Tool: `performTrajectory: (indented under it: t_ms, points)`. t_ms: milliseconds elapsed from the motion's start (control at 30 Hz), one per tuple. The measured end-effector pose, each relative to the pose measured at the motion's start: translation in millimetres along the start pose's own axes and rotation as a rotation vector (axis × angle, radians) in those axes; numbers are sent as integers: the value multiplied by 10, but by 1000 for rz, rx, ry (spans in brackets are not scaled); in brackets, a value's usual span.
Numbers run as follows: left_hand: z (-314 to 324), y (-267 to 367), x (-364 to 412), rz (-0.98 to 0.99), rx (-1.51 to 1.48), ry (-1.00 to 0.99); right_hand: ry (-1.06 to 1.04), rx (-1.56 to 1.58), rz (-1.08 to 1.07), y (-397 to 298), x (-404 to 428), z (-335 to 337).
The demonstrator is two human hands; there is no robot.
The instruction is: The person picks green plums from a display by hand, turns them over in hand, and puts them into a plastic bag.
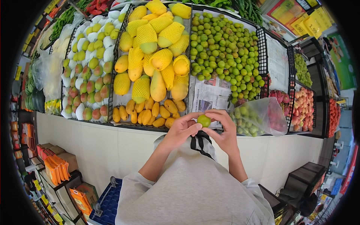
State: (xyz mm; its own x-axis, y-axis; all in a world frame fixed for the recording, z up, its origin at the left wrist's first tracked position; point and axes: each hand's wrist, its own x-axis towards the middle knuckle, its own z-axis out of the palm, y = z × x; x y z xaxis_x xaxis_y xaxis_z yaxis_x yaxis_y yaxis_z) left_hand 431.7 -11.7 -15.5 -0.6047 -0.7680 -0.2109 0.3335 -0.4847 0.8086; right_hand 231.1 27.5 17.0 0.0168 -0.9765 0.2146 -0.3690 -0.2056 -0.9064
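Between both hands, in front of my body, is one round green plum (204,120). My left hand (180,130) pinches it from the left, with the thumb across its lower edge. From the right, the thumb and fingertips of my right hand (225,129) curve around the same fruit. Just beyond the hands, sheets of newspaper (212,94) line the front of a bin of loose green plums (225,47). A clear plastic bag (257,116) with several green plums inside lies at the bin's front edge, right of my right hand.
Left of the plums are net-wrapped mangoes (157,62), small yellow mangoes (149,112) and red-green pears (90,87). Black plastic crate walls (263,53) divide the bins. Dragon fruit (278,101) lies to the right. A blue cart (108,199) stands behind me at lower left.
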Motion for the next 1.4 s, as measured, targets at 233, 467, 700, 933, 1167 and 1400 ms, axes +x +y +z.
performTrajectory:
  t_ms: [233, 467, 700, 933, 1167, 1400]
  points:
    - [-159, -70, 170, 65, 66, -75, -24, 3, 151, -41, -80, -68]
    - [12, -73, 316, -43, 23, -115, 40, -134, 106, 53, -159, -121]
    - [122, -290, 472, 2, 250, -126, 121, -162, 117, 18, -170, -169]
    - [257, 96, 600, 304, 679, -261, 129, 533, 444, 266, -397, -324]
    - [307, -224, 675, 248, 484, -190, 242, 337, 343, 323, -411, -313]
    - [164, -760, 791, -160, 17, -209, 240, 82, 548, 370, -510, -368]
